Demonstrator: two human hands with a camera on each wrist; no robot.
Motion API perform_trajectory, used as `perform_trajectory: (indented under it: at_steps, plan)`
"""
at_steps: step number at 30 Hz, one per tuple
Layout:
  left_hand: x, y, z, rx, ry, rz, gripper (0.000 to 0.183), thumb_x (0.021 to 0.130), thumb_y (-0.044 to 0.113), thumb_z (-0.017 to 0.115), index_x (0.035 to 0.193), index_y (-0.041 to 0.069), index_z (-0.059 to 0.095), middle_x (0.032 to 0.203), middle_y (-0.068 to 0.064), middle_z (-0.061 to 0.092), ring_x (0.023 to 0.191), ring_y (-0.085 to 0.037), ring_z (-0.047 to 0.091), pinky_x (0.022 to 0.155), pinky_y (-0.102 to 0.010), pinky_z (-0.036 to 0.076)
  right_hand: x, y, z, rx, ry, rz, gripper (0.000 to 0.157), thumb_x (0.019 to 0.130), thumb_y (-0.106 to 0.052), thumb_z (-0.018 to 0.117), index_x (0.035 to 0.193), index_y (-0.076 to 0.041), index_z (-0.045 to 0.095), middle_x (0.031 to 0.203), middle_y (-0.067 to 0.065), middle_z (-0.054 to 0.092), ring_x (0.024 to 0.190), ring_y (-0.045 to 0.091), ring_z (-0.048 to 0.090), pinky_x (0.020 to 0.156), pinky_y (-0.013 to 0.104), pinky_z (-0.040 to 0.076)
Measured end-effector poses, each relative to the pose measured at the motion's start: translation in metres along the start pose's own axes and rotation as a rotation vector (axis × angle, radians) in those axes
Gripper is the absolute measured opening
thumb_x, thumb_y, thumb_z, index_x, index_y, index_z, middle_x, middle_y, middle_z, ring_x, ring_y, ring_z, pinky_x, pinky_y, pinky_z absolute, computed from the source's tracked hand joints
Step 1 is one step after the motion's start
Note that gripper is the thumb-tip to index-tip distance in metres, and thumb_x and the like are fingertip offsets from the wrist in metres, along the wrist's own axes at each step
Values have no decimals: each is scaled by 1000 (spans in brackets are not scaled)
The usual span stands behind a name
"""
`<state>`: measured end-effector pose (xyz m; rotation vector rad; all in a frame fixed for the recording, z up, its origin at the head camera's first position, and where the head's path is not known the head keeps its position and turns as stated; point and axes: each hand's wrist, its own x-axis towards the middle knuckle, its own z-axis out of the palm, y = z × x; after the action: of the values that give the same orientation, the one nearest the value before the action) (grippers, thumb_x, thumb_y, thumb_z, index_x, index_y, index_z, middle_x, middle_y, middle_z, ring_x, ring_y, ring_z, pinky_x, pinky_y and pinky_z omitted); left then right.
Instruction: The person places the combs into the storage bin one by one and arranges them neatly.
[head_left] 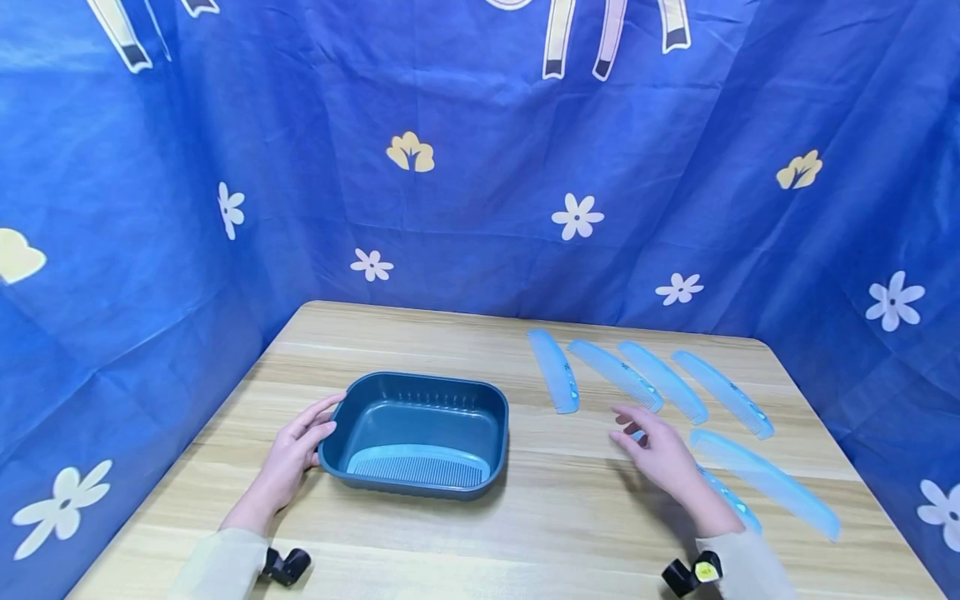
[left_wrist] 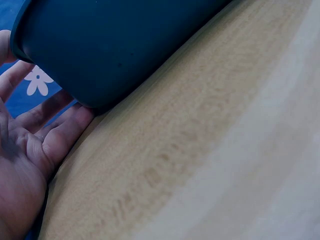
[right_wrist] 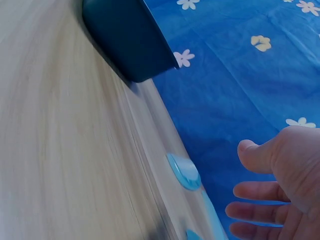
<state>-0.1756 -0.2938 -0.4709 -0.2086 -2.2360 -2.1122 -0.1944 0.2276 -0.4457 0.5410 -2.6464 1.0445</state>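
A dark teal plastic basin (head_left: 420, 489) stands on the table at the left middle. Inside it, along the near wall, lies a translucent blue comb (head_left: 420, 463). My left hand (head_left: 296, 442) touches the basin's left side, thumb by the rim and fingers against the outer wall; the left wrist view shows fingertips (left_wrist: 82, 116) at the wall's lower edge. To the right, my right hand (head_left: 660, 450) hovers over the table with loosely bent fingers and nothing in them. Below it is a blue comb (head_left: 733, 502), partly hidden by the hand and forearm.
Several more blue combs (head_left: 663, 382) lie spread at the back right. One long comb (head_left: 772, 479) lies right of my right hand. The wooden table (head_left: 420, 550) is bordered by a blue patterned curtain (head_left: 480, 225) at the back and sides.
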Motion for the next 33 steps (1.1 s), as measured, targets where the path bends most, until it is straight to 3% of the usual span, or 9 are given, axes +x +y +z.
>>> perform_trajectory:
  at_steps: [18,33]
  plan:
    - [1,0,0,18,14,-27,46,97,19,50,140,8,40,122,0,48,94,-9,58,57,-29,54,-16,23,-34,-5,37,117,38,90,-21,63,124,-4,57,100,9,64,86,15,58,69,26,49]
    - [2,-2,0,5,11,-21,46,97,18,50,140,8,40,123,-4,46,92,-10,59,57,-30,54,-35,43,-56,-29,68,170,38,89,-15,64,122,0,56,91,4,64,76,7,58,64,23,49]
